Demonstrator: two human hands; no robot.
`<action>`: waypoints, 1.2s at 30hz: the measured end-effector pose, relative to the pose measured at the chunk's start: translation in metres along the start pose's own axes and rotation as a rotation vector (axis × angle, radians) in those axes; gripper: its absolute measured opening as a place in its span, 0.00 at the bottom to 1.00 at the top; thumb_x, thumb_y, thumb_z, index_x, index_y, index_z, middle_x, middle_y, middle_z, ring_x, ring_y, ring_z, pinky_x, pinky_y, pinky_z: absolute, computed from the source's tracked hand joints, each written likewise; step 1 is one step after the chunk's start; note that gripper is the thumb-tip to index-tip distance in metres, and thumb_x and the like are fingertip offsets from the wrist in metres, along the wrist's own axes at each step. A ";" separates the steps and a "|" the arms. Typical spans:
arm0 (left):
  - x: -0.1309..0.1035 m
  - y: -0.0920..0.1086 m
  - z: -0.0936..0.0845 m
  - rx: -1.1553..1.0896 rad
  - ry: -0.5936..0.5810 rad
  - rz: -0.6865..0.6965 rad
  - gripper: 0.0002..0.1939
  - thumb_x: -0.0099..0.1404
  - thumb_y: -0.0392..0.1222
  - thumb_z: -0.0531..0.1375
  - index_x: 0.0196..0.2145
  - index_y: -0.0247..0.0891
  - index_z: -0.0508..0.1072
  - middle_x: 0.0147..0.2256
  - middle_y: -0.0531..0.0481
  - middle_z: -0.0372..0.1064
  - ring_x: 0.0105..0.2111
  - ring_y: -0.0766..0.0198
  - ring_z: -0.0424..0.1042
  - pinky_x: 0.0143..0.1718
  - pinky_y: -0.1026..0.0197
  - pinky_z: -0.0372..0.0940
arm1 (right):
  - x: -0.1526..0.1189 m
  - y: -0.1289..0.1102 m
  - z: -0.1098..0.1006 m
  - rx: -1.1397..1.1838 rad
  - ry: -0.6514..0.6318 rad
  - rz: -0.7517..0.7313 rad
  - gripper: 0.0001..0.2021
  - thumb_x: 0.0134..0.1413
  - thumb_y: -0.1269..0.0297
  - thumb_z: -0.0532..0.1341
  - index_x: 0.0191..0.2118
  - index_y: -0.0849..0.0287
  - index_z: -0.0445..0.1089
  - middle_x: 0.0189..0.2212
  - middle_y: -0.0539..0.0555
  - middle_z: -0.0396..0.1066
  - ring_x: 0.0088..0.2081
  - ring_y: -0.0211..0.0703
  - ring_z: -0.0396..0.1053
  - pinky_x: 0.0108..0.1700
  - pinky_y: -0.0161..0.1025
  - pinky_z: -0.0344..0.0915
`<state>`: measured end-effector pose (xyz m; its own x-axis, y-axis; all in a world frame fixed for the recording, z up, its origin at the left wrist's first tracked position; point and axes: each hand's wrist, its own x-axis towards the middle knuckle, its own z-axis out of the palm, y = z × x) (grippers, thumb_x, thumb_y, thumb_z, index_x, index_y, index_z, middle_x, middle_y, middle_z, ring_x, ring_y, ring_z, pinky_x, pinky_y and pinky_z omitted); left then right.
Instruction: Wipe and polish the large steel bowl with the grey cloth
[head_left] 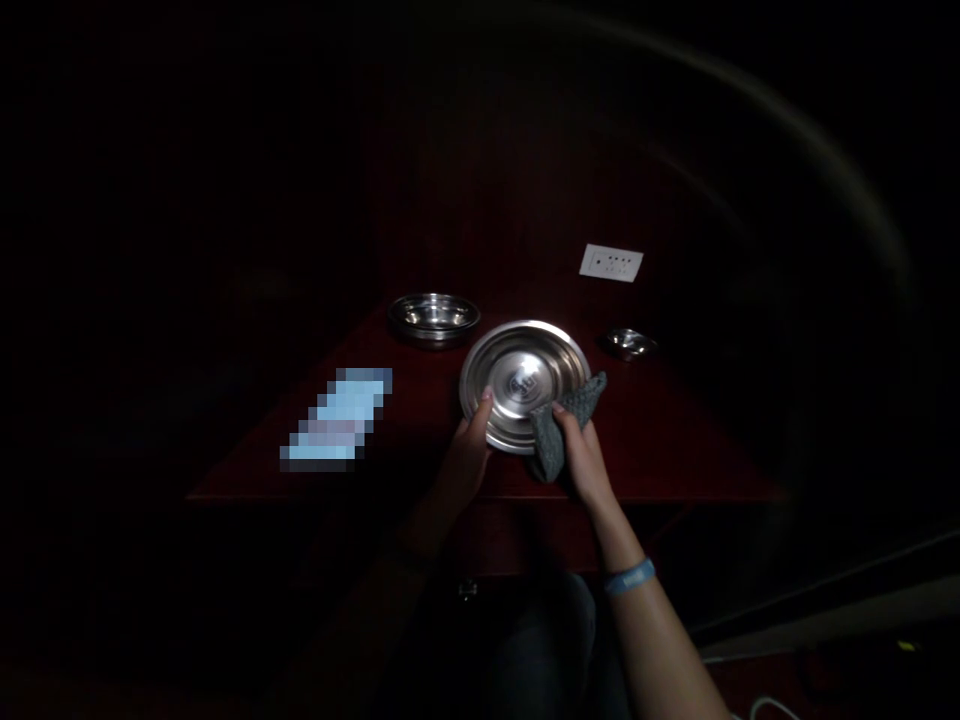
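A round, shiny metal plate (510, 370) with a raised rim is held up over the front of the table, its inside tilted toward me. My left hand (474, 440) grips its lower left rim, thumb over the inner face and the other fingers hidden behind. At the lower right rim, my right hand (585, 450) is closed on a grey-green cloth (551, 445) folded over the edge. The right thumb presses the cloth against the plate. A faint mark shows at the plate's centre.
Stacked metal bowls (433, 322) stand on the dark red table (420, 470) behind and left of the plate. A small metal bowl (631, 344) sits at right. A pixelated bright rectangle (337, 420) lies at left. A white wall socket (611, 263) is behind. Surroundings are dark.
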<state>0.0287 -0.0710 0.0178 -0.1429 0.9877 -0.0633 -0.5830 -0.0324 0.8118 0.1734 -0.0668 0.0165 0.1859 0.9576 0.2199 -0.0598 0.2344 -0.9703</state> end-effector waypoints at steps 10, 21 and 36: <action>-0.003 -0.004 -0.009 0.134 -0.210 0.095 0.34 0.67 0.60 0.59 0.66 0.44 0.64 0.63 0.47 0.65 0.67 0.48 0.59 0.68 0.47 0.55 | -0.011 -0.007 -0.001 0.133 -0.064 0.184 0.21 0.47 0.47 0.66 0.40 0.60 0.77 0.36 0.52 0.80 0.43 0.51 0.76 0.50 0.42 0.69; -0.005 -0.001 -0.007 0.097 -0.238 0.060 0.35 0.65 0.59 0.61 0.66 0.43 0.64 0.64 0.46 0.63 0.67 0.46 0.58 0.67 0.47 0.57 | -0.011 -0.006 -0.001 0.152 -0.071 0.177 0.21 0.47 0.48 0.67 0.42 0.59 0.77 0.41 0.52 0.80 0.48 0.52 0.75 0.55 0.43 0.66; -0.011 0.004 0.002 0.078 -0.210 0.077 0.35 0.65 0.56 0.62 0.66 0.42 0.64 0.64 0.47 0.64 0.66 0.48 0.60 0.68 0.47 0.56 | -0.009 -0.003 -0.002 0.131 -0.050 0.133 0.25 0.47 0.48 0.66 0.47 0.60 0.76 0.45 0.54 0.80 0.50 0.53 0.74 0.57 0.45 0.66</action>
<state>0.0295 -0.0817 0.0225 -0.0102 0.9932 0.1156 -0.5121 -0.1045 0.8525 0.1739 -0.0761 0.0178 0.1188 0.9880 0.0983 -0.2085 0.1216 -0.9704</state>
